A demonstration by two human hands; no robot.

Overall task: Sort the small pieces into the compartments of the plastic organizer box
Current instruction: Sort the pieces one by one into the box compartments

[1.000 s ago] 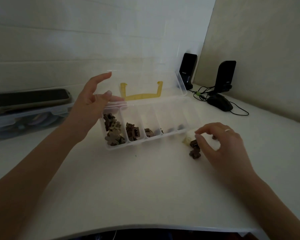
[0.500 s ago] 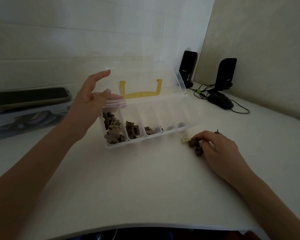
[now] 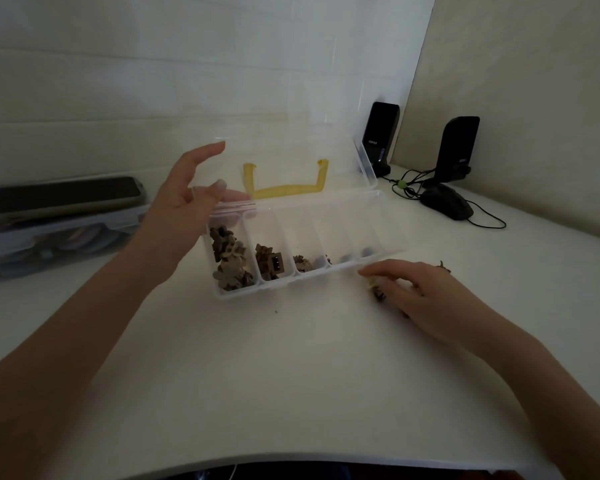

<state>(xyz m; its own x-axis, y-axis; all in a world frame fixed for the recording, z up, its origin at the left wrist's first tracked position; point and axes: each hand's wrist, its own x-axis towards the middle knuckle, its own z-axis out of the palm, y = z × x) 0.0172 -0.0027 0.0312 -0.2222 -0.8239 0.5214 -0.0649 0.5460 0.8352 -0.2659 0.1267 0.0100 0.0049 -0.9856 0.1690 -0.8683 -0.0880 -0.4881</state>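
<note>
The clear plastic organizer box (image 3: 309,274) stands open mid-table, its lid (image 3: 291,157) upright with a yellow handle (image 3: 284,192). Tan and brown pieces (image 3: 229,261) fill the leftmost compartment. Dark brown blocks (image 3: 269,261) sit in the second and a few pieces (image 3: 303,263) in the third. Further right are only tiny bits. My left hand (image 3: 184,209) is at the box's back left corner, thumb along the hinge and index finger at the lid's top corner, holding the lid. My right hand (image 3: 420,289) lies palm down over the loose pieces (image 3: 378,294) just right of the box front, hiding most of them.
A phone (image 3: 63,194) lies on a clear storage container (image 3: 59,237) at the far left. Two black speakers (image 3: 381,136) (image 3: 458,150), a black mouse (image 3: 445,204) and cables occupy the back right corner. The table's front edge curves close to me.
My right hand has dropped from a raised pinch onto the loose pile and now covers it. My left hand has stayed at the lid.
</note>
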